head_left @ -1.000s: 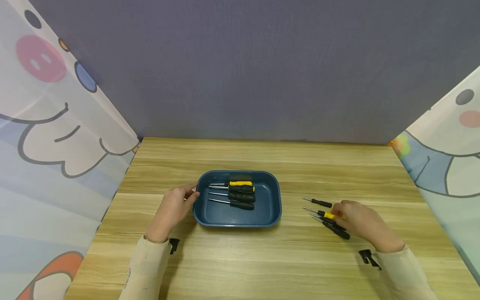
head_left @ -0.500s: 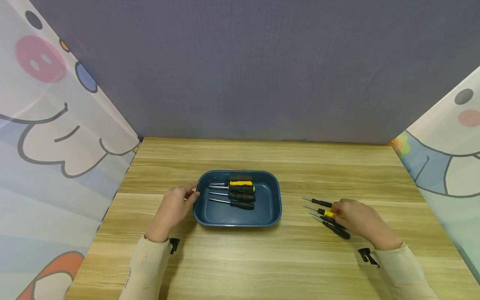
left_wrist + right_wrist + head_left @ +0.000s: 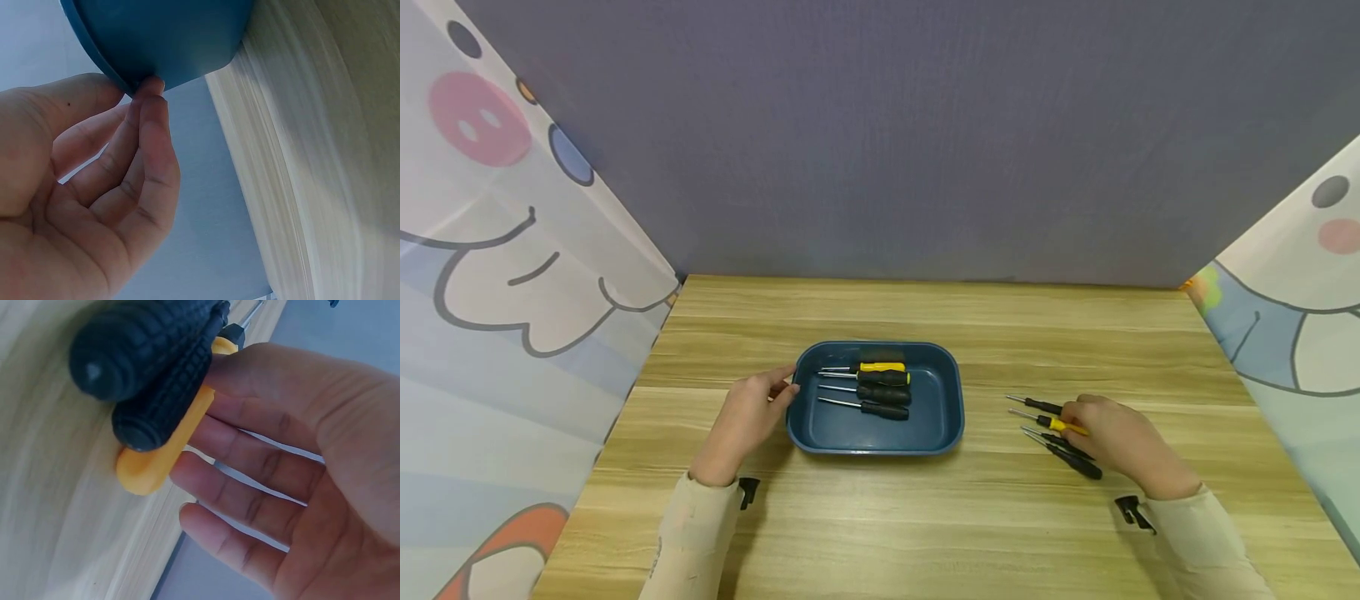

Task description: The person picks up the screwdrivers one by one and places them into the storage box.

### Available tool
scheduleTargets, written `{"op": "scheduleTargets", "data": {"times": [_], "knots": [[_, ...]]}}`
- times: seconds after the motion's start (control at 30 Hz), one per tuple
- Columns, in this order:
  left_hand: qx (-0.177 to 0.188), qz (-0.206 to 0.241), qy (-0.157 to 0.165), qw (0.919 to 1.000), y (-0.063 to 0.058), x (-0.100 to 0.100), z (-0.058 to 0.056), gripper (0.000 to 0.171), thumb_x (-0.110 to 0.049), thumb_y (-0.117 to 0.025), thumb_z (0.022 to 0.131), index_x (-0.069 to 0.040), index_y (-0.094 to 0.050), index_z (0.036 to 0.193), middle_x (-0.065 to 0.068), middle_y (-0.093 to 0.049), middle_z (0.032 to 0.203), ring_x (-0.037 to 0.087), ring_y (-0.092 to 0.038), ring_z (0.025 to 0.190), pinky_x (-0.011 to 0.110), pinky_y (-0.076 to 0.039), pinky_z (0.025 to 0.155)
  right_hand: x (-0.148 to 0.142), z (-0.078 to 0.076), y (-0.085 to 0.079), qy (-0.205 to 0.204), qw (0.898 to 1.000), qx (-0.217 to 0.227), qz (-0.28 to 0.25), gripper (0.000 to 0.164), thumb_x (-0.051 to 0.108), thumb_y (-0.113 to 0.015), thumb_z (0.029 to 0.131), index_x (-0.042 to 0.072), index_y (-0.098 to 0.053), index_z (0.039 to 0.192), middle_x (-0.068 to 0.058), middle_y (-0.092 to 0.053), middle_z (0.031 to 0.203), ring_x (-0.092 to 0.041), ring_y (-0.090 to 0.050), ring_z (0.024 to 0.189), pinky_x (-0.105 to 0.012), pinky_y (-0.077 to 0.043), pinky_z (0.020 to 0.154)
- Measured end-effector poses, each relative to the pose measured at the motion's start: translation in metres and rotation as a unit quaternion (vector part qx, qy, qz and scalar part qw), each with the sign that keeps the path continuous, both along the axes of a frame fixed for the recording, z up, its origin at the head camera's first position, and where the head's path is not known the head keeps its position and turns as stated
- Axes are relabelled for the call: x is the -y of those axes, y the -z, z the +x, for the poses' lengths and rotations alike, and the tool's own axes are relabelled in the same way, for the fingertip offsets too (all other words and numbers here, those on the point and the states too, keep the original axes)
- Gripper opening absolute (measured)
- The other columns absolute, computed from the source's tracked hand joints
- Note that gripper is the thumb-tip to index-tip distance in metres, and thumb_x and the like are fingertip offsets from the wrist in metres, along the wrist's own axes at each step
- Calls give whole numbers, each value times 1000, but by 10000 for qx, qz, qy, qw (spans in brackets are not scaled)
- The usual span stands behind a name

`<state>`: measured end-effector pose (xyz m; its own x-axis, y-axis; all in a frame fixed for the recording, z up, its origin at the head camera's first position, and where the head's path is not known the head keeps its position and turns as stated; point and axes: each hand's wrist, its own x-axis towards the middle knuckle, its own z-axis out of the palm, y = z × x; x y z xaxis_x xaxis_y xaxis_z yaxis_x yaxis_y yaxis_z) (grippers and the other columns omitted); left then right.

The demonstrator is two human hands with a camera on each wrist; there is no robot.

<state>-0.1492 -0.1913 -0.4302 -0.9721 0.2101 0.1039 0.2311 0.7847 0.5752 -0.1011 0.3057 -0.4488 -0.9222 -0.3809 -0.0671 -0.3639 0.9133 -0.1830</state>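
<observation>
My left hand [image 3: 750,421] pinches the left rim of a blue plastic tray [image 3: 880,442] between thumb and fingers; the left wrist view shows the same grip close up. Inside the tray lie several screwdrivers, among them a yellow-handled one [image 3: 882,367] at the back and a black one [image 3: 883,411] at the front. To the right of the tray, my right hand [image 3: 1120,437] pinches the handle of a yellow screwdriver [image 3: 140,472] low over the table. Two black-handled screwdrivers lie close beside it, the thicker one [image 3: 1082,465] nearest the front. The fingers partly cover the yellow handle.
Another small black screwdriver [image 3: 1041,406] lies just behind the yellow one, its handle end partly behind my right hand. The wooden table [image 3: 910,533] ends at a grey partition [image 3: 925,167]. Cartoon-printed cloth [image 3: 512,333] hangs at both sides.
My right hand has shifted very slightly, its fingers now closer around the yellow handle. The left hand and the tray have stayed in place.
</observation>
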Motion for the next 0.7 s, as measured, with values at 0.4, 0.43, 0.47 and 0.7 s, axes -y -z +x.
{"op": "scheduleTargets", "data": {"times": [0.4,0.43,0.47,0.7], "knots": [[-37,40,-19,10000,1,0,-2,35,-6,-69,95,6,-65,127,9,-73,89,23,-69,81,37,-55,66,-1,-1,-1,-174,9988,-438,-128,16,15,-82,83,15,-66,84,9,-54,77,-5,-47,62,-29,-43,52],[-47,34,-17,10000,1,0,-1,35,-6,-69,95,6,-65,127,9,-73,89,23,-69,80,37,-55,65,-1,-1,-2,-233,9982,-525,-161,17,16,-82,83,15,-65,84,9,-54,77,-4,-46,62,-28,-43,52],[-53,32,-8,10000,1,0,-1,35,-6,-69,95,6,-65,127,9,-73,89,23,-69,80,36,-55,65,0,-1,-3,-280,9975,-622,-183,18,16,-83,82,15,-65,84,9,-53,77,-4,-45,61,-28,-43,51],[-78,37,16,10000,1,0,-1,35,-6,-69,95,8,-64,127,9,-73,89,22,-69,80,36,-55,64,12,-7,-22,-530,9942,-895,-272,19,12,-84,80,11,-66,85,6,-53,77,-4,-42,59,-25,-40,50]]}}
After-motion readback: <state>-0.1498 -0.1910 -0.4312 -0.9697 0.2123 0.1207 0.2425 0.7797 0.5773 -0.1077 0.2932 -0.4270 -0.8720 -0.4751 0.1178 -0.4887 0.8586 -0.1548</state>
